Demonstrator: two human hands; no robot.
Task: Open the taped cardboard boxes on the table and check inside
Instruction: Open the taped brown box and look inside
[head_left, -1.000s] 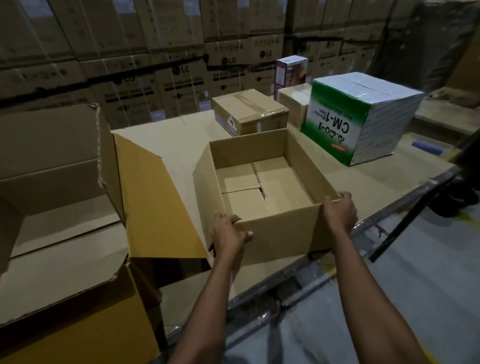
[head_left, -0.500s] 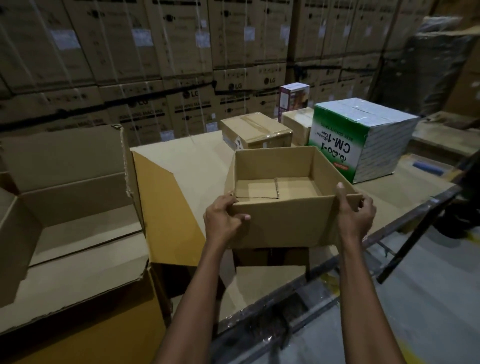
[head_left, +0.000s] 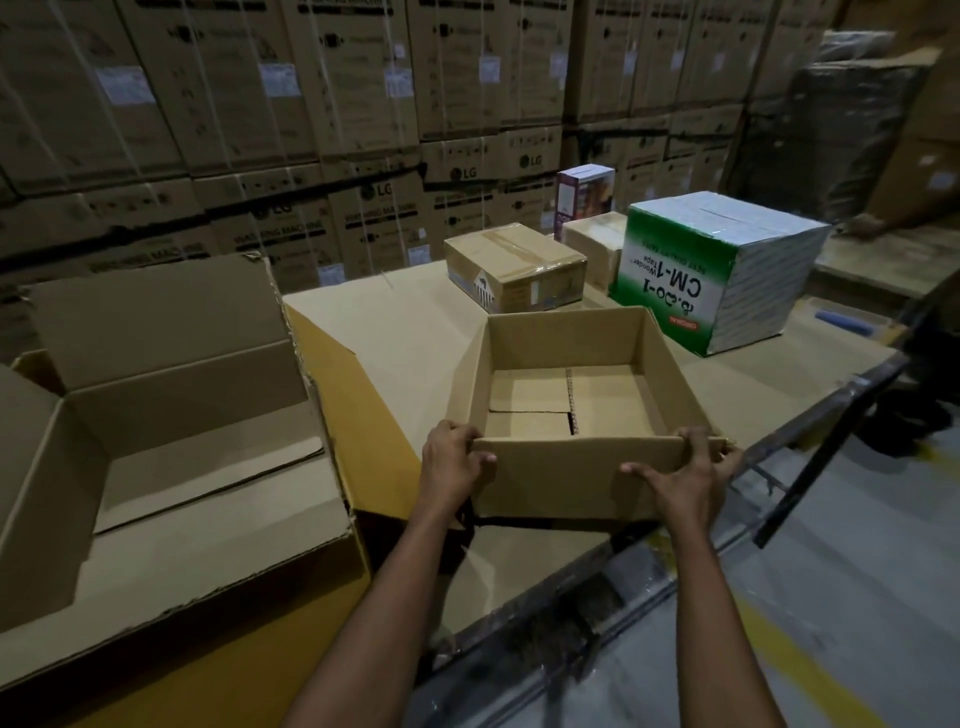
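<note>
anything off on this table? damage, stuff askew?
Two things. The green CM-1 box sits upside down: its print reads inverted. The big open carton at left has a ragged, torn flap edge. The small open box at the table edge looks intact, empty.

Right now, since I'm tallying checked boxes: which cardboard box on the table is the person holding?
The shallow open-topped cardboard box nearest them: left hand and right hand grip its near wall. The taped brown box and green-and-white CM-1 box behind are closed.
</note>
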